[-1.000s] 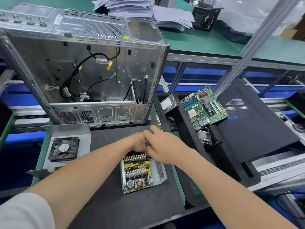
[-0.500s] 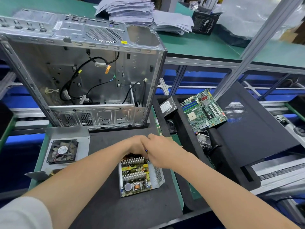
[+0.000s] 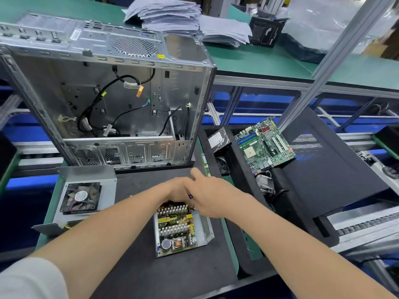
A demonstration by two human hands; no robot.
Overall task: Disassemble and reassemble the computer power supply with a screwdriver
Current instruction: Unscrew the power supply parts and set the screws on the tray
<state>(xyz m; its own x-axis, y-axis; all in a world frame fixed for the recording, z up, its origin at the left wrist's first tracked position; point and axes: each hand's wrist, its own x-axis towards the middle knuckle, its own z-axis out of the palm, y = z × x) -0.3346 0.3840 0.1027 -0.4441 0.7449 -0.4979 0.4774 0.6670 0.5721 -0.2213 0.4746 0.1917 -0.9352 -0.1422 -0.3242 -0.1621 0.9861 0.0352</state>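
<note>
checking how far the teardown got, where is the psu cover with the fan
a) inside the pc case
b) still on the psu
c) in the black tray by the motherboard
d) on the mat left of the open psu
d: the fan cover lies on the mat, left of the open power supply.

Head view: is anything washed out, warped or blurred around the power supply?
Head view: the power supply is evenly lit and sharp; the left hand and right hand at its far end are slightly soft and hide most of the screwdriver. Head view: wide-angle warp leans the computer case edges; glare whitens the plastic sheeting top right.
</note>
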